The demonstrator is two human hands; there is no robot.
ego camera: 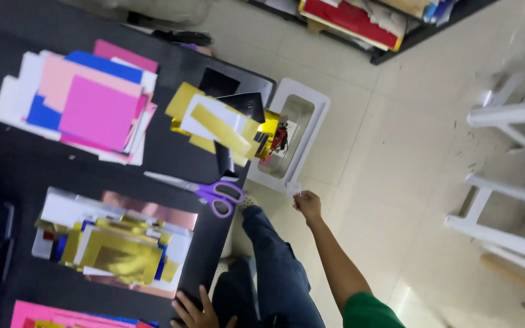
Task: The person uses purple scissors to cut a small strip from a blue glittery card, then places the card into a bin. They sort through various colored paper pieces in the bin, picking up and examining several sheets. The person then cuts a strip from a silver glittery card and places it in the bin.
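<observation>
Hands are seen low in the frame: the left hand (191,311) is laid with fingers spread on the black counter (171,152) edge at bottom centre, while the right hand (308,205) is stretched out, a small white paper scrap (293,187) pinched over the floor. Purple-handled scissors (214,193) are left lying just left of it. Gold sheets (120,255) appear already cut and stacked; further gold strips (223,127) are piled beyond. The white bin (311,115) contents are hard to make out, and the scrap is blurred.

Pale tiled floor (396,121), black table (7,164), white racks (505,115)
</observation>
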